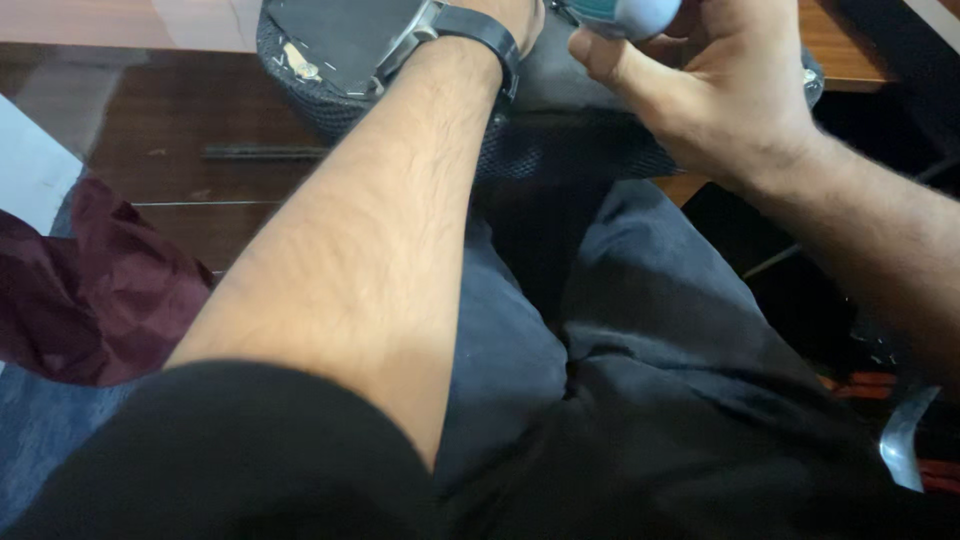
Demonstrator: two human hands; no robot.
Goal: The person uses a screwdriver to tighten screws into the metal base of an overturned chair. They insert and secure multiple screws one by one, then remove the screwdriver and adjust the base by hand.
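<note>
Far left, a crumpled maroon cloth (95, 290) lies on the floor beside a pale sheet's corner (30, 165), with dark brown wood flooring (200, 130) above it. Moving right, a dark mesh-fabric seat cushion (330, 105) carries a flat grey pouch with a small yellowish tag (335, 40) near its left edge. The left hand (510, 18), a black band on its wrist (485, 35), reaches over that cushion; only its heel shows at the top edge, so I cannot tell whether it is open or gripping. Just right of it, nearly touching, the right hand (715, 85) is curled around a rounded white and teal object (625, 12), thumb along its underside, most of the object cut off by the frame. Below, dark grey trousers (600, 360); lower right, a silver tape strip (905, 435).
</note>
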